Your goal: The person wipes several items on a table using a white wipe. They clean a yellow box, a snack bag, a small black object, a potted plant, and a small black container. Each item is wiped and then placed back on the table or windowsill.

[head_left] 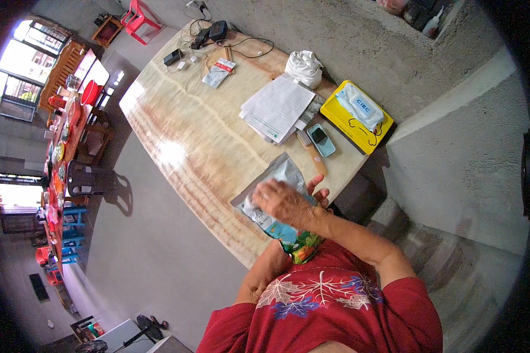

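A grey-edged plastic pouch with a shiny silver and blue middle lies at the table's near edge. Its lower end, printed green and orange, hangs close to my red shirt. My left hand is mostly hidden beneath the pouch, and its fingers show at the right side, curled up around it. Over the pouch, my right hand reaches across from the right, slightly smeared by motion, its fingers bent together. A small white bit shows at those fingertips, too unclear to name.
Beyond the pouch on the marbled table are a wooden brush, a light-blue phone, paper sheets and a white cloth bundle. A yellow tray holds a wipes pack. Cables lie farther off.
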`<state>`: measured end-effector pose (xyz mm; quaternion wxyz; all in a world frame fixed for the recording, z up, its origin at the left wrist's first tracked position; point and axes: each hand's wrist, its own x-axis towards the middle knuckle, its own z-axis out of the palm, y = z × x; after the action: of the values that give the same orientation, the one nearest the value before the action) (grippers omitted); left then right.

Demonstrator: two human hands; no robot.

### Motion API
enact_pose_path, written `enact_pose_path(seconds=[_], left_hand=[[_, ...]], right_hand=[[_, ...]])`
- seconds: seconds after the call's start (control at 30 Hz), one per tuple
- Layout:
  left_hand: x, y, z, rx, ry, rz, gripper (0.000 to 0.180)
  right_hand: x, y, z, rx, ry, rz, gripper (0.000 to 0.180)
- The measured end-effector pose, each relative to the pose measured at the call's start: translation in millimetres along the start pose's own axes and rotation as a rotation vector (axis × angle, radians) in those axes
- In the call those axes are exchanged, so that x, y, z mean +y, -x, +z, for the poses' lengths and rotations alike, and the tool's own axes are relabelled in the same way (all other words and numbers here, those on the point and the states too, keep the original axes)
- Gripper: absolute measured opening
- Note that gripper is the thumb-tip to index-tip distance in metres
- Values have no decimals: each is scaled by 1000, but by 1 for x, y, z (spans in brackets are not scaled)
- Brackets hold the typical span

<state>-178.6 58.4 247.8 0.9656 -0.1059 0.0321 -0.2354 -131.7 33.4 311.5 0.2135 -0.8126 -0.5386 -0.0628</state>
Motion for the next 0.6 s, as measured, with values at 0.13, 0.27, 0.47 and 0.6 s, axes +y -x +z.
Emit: enact_pose_path(seconds=[0.13, 0.27, 0.47, 0.6], left_hand=[[-9, -16, 30, 304, -381, 463, 62], [-2, -16, 0, 325, -549, 439, 60], [22, -6, 13, 102, -468, 348, 60], [31, -4, 24, 118, -435, 353, 62]], right_hand=[[37, -1, -10, 86, -114, 332, 23], [46, 29, -20, 74, -252, 288, 32], [20, 87, -46, 45, -414, 287, 37], [10, 111, -61, -32, -568, 289, 41]])
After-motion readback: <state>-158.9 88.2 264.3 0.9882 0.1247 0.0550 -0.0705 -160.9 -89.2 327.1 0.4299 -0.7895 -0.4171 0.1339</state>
